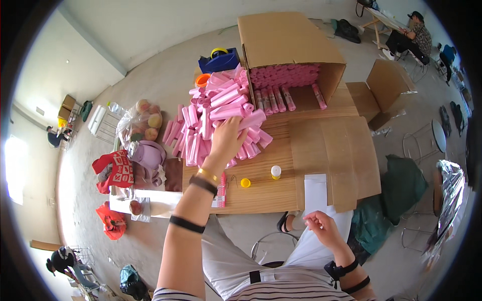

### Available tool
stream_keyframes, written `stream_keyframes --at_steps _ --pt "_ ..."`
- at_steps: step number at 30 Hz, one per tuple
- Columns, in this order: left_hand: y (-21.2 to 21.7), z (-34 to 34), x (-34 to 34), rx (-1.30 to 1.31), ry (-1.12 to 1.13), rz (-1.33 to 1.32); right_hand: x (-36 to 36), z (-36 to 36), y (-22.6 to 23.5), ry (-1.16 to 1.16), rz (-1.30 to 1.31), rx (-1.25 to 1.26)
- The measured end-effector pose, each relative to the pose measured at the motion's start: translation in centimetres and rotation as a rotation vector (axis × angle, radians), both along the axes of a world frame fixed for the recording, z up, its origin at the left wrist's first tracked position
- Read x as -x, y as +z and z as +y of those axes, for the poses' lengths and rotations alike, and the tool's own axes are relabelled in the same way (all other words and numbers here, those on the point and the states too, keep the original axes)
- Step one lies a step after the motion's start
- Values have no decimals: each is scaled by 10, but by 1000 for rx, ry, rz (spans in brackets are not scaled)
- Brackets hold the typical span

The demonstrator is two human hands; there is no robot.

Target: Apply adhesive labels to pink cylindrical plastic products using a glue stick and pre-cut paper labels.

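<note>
My left hand (228,139) reaches over a heap of slim pink tubes (192,116) at the left of the wooden table. Its fingers are closed round one pink tube (253,119) near the heap's right side; the fingertips are partly hidden. My right hand (325,230) hangs above my right thigh, loosely curled with its fingers apart and nothing visible in it. Just past the heap, a cardboard box (291,40) lies with its mouth toward me. Pink tubes are stacked inside it, and several printed pink tubes (275,99) form a row along its lower side.
A yellow cap (245,182) and a small white-topped bottle (275,172) stand on the table. A flattened cardboard flap (334,155) covers its right part, with white paper (315,193) at the front. A blue tape dispenser (219,61) stands behind the heap; bagged fruit (145,120) is at left.
</note>
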State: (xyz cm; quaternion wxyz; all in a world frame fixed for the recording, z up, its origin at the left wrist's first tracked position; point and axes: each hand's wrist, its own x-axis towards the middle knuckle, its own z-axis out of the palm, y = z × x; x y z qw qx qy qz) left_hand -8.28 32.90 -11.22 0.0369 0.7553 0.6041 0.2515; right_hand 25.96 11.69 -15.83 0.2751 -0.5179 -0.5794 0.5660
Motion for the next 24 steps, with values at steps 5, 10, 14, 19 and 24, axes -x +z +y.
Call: stream_keyframes --at_steps 5,10,14,19,24 --pt "1 -104 -19 344 167 -1371 15 13 29 52 49 -115" --pt "62 -194 -61 428 -20 -1638 46 13 84 39 244 -179" --pt "71 -242 -77 416 29 -1659 63 -4 117 118 381 -176" --pt "104 -283 -93 249 -139 -1468 69 -32 134 242 521 -237" --pt "126 -315 -103 76 -81 -1075 70 -60 149 357 733 -77"
